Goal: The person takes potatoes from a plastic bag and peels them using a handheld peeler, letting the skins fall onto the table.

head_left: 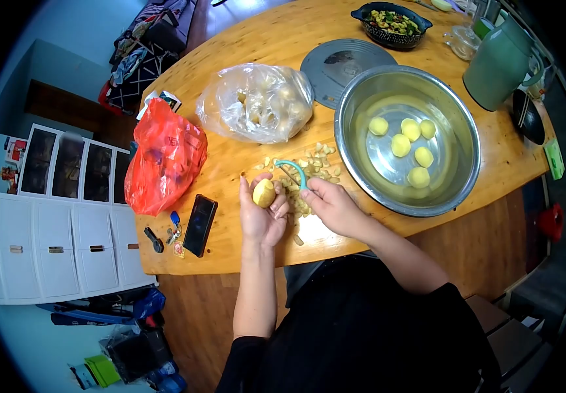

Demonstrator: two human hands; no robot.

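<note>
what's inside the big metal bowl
The metal bowl holds six pale peeled potatoes and what looks like water. The patches of bottom directly beneath the potatoes are covered and cannot be seen.

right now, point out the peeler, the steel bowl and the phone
Peeler [300, 171], head view, its teal frame
Steel bowl [397, 84], head view, far inner wall
Phone [200, 226], head view, middle of dark face

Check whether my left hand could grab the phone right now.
Probably not while the left hand holds the potato, though only bare tabletop separates that hand from the phone.
</note>
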